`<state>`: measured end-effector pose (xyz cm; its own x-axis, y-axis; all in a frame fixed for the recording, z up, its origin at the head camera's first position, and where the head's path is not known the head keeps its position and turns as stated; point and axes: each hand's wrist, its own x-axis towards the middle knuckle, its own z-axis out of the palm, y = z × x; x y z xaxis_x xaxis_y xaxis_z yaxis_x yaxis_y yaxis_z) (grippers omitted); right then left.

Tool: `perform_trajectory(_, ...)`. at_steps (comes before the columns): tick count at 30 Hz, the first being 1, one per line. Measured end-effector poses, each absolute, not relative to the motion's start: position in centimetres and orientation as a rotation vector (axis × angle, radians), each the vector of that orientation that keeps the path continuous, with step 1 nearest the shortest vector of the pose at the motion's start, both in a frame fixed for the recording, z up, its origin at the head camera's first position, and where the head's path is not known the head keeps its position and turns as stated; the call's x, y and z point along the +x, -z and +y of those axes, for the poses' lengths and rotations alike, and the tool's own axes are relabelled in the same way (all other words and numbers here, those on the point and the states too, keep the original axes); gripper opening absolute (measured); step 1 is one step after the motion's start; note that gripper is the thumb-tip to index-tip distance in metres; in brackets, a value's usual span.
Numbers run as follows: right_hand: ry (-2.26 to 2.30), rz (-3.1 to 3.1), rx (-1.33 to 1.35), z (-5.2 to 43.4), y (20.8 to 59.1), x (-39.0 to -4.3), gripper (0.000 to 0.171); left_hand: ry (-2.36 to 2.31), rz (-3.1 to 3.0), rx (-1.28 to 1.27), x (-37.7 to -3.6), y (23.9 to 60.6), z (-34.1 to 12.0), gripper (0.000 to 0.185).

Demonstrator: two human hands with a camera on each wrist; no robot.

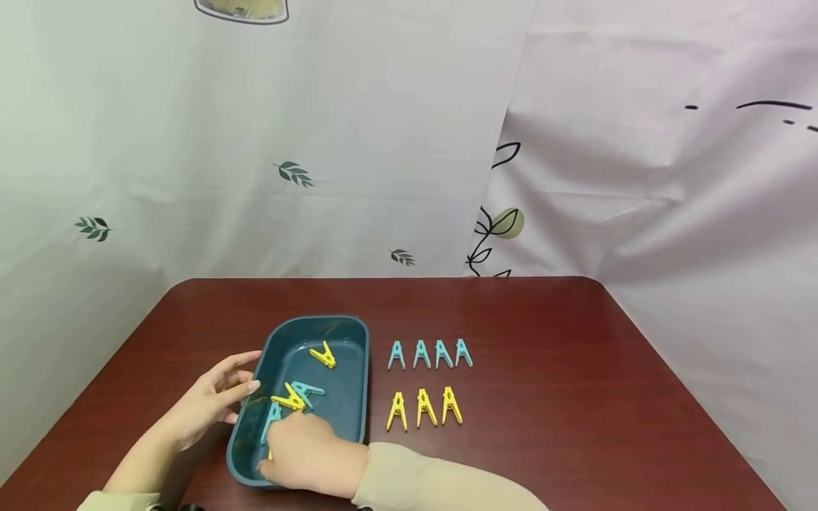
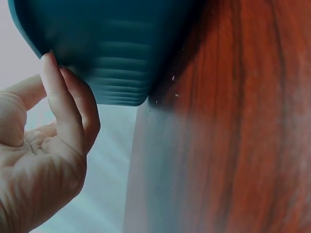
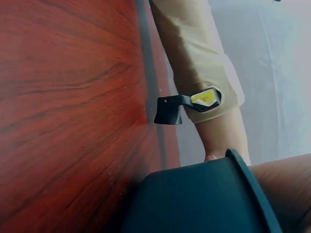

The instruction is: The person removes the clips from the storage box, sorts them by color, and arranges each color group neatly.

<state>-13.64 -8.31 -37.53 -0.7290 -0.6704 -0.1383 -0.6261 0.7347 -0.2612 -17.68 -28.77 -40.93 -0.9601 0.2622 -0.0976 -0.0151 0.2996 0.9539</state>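
Your right hand (image 1: 311,454) is nearest, reaching over the near rim into the bin (image 1: 354,397). Its fingers curl down among the pegs at the near end; whether they grip one cannot be told. Your left hand (image 1: 214,401) rests against the bin's left wall with fingers nearly straight, fingertips (image 2: 48,60) touching the rim, holding nothing. The bin sits on the table (image 1: 575,426), left of centre. Inside it, a yellow peg (image 1: 287,399) and a blue peg (image 1: 309,390) lie just beyond your right hand; another yellow peg (image 1: 324,355) lies at the far end. Right of the bin, three yellow pegs (image 1: 424,409) form the near row and four blue pegs (image 1: 430,353) the far row.
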Motion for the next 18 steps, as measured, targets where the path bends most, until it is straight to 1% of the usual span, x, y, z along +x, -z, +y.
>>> perform_trajectory(4, 0.219, 2.684, -1.027, -9.4, 38.0, -13.8, 0.042, -1.717, 2.329, 0.238, -17.5, 40.9, -29.2, 0.051)
perform_trajectory(8, 0.218, 2.647, -0.965, -10.0, 38.6, -14.3, 0.035, -1.721, 2.309, 0.246, -17.6, 40.9, -29.3, 0.05)
perform_trajectory(12, 0.239, 2.641, -0.882, -10.2, 39.1, -14.6, 0.029, -1.719, 2.31, 0.241, -17.7, 41.0, -29.0, 0.052)
perform_trajectory(18, 0.274, 2.625, -0.863, -10.1, 39.0, -15.0, 0.029, -1.725, 2.315, 0.238, -17.7, 41.0, -29.0, 0.052)
